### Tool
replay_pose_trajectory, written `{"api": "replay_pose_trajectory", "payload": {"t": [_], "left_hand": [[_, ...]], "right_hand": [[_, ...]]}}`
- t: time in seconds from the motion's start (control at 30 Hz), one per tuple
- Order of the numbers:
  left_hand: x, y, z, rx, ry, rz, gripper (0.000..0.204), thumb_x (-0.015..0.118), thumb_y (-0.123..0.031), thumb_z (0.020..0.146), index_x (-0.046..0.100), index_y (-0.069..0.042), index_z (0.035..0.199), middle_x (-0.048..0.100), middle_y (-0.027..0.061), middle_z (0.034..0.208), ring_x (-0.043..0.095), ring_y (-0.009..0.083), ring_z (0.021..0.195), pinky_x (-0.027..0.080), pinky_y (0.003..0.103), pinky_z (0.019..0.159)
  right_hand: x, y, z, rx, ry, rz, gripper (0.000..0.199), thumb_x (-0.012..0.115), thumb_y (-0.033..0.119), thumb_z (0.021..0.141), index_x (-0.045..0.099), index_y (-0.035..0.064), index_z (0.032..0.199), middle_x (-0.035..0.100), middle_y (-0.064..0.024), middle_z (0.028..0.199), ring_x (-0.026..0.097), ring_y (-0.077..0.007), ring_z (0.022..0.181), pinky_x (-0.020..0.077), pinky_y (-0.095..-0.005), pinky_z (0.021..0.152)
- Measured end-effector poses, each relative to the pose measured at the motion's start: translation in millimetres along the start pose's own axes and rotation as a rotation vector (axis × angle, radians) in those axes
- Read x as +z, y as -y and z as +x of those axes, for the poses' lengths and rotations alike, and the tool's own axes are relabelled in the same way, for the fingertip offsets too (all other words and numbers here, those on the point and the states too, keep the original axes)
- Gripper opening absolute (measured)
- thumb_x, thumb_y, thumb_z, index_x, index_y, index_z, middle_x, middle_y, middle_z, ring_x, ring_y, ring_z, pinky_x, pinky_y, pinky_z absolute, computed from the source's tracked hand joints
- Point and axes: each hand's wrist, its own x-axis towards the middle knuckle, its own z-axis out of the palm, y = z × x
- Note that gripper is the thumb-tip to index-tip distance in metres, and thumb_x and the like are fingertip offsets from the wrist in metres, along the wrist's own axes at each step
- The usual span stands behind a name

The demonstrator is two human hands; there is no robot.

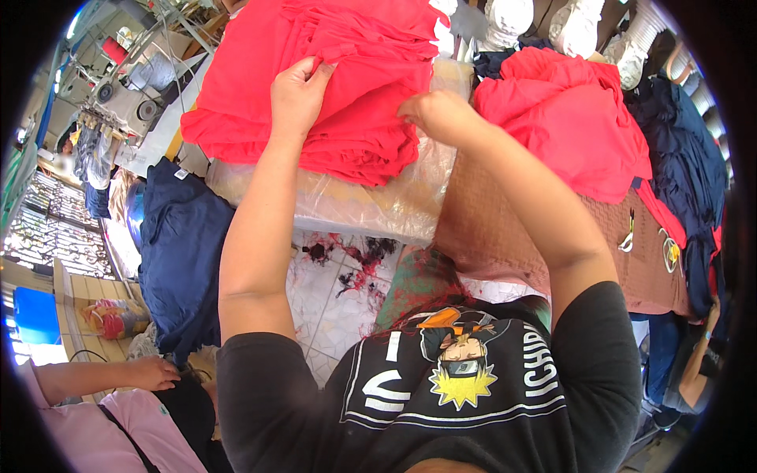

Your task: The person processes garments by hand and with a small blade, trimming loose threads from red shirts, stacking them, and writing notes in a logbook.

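Note:
A thick pile of red garments (359, 138) lies on a plastic-wrapped table in front of me. My left hand (297, 93) is over the pile, thumb and fingers pinched on a fold of the top red garment (268, 47). A small pale bit shows at those fingertips. My right hand (443, 116) is at the pile's right edge with its fingers curled in and the tips against the red cloth. What those fingers hold, if anything, is hidden.
More red garments (560, 118) lie on a brown cloth-covered surface (505, 229) at right, near small scissors (628, 232). Dark blue garments (183, 244) hang at left. Sewing machines (118, 94) stand at far left. Thread scraps (363, 260) litter the floor. A co-worker's hand (154, 373) is at lower left.

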Motion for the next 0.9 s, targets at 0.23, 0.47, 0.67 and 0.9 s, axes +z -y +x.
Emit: {"api": "replay_pose_trajectory", "payload": {"t": [0.23,0.47,0.67,0.9], "left_hand": [[25.4,-30.2,-46.4,0.632,-0.082,0.531,0.034,0.073,-0.021,0.078,0.064,-0.006,0.108,0.064,0.0073,0.097,0.059,0.0246,0.089,0.045,0.035,0.085],[39.6,4.9,-66.4,0.212,0.336,0.705,0.034,0.073,-0.028,0.077,0.067,-0.01,0.106,0.068,0.0129,0.088,0.066,0.0279,0.075,0.051,0.039,0.068],[12.8,-2.5,-11.3,0.07,0.106,0.481,0.032,0.072,-0.026,0.08,0.067,-0.003,0.102,0.065,0.016,0.072,0.058,0.0163,0.054,0.046,0.031,0.054],[13.8,25.0,13.9,0.092,-0.021,0.299,0.063,0.075,-0.043,0.074,0.045,0.005,0.046,0.043,0.0172,0.04,0.044,0.027,0.036,0.036,0.041,0.043]], "right_hand": [[-44.1,-5.4,46.6,-0.099,-0.275,0.073,0.014,0.056,0.014,0.082,0.061,0.007,0.094,0.066,-0.0124,0.089,0.063,-0.0341,0.08,0.049,-0.0434,0.069],[-45.6,5.1,47.2,-0.012,-0.206,0.012,0.015,0.055,0.008,0.078,0.062,0.0085,0.091,0.067,-0.0089,0.09,0.065,-0.0282,0.083,0.0514,-0.0408,0.067],[-41.2,24.0,27.3,-0.141,-0.585,0.032,0.018,0.064,0.022,0.08,0.061,0.0076,0.091,0.064,-0.0068,0.091,0.061,-0.0312,0.087,0.0493,-0.0389,0.07],[29.0,13.6,22.9,-0.1,-0.205,-0.029,0.022,0.064,0.028,0.08,0.068,0.0114,0.094,0.064,-0.0064,0.102,0.059,-0.0251,0.099,0.0467,-0.0381,0.084]]}}
